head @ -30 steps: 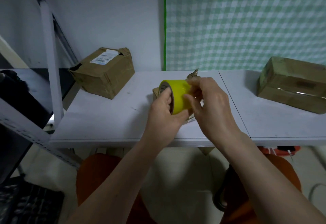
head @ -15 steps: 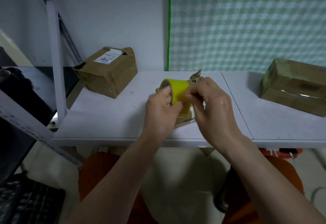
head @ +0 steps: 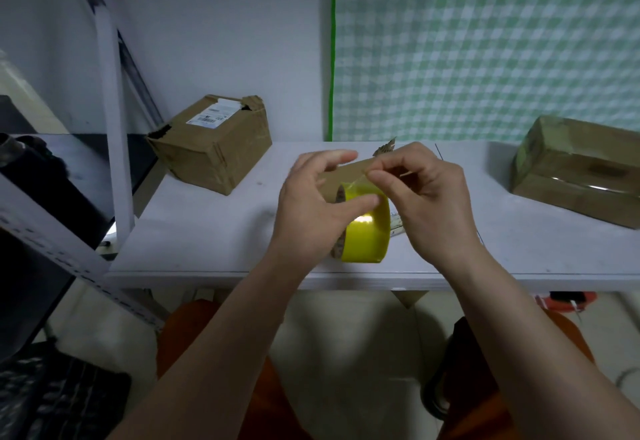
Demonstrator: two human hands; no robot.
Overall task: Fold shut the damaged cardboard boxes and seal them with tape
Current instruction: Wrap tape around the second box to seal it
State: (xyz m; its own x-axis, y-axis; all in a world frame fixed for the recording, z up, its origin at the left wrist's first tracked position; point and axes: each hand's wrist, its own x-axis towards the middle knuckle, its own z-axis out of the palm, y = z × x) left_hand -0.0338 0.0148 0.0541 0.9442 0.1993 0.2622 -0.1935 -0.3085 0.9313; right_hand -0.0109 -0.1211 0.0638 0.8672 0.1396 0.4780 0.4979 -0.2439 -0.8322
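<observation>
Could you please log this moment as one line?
left hand: holds tape roll | right hand: peeling tape end | small box: behind roll, unsealed | table

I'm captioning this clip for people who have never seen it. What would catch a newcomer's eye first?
The bright yellow tape roll at the table's front centre, held by the left hand while the right hand pinches its loose end. Behind the hands lies a small cardboard box, mostly hidden. A torn box with a label sits back left, and a taped box far right.
</observation>
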